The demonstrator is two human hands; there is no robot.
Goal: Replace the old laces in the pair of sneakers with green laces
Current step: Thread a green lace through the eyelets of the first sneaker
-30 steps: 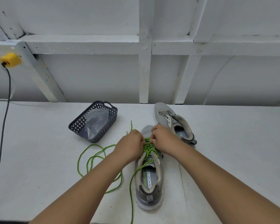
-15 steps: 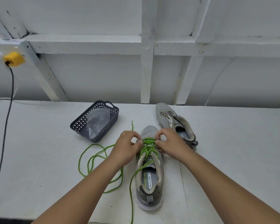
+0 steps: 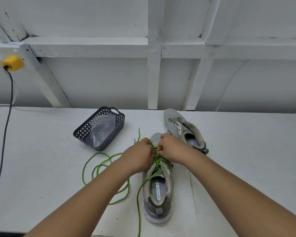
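While both hands sit knuckle to knuckle over the near sneaker (image 3: 158,189), left hand (image 3: 138,155) and right hand (image 3: 172,148) pinch the green lace (image 3: 155,159) at the eyelets. Slack loops lie left of the left hand; second sneaker (image 3: 183,127) just beyond the right hand.

Print on the sneaker insoles

The near sneaker (image 3: 158,190) shows "MEMORY FOA…" in dark letters on a white insole strip, beside a green "SKECHERS" mark; the far sneaker (image 3: 183,129) shows lettering too small to read.
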